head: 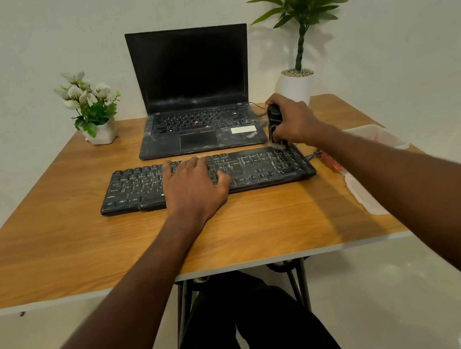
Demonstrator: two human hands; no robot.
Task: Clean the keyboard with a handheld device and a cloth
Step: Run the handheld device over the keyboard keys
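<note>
Dusty black keyboard (205, 176) on a wood-grain table (84, 251).
My left hand (194, 184) lies flat on its keys; my right hand (293, 122) grips the slim black handheld device (274, 123) upright at its corner.

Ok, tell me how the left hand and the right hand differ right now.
The left hand lies flat with straight fingers on the middle of the keyboard; the right hand is curled round the black handheld device. The left holds nothing; the right stands the device upright, its tip at the keyboard's far right corner. Both are bare and over the same keyboard.
</note>
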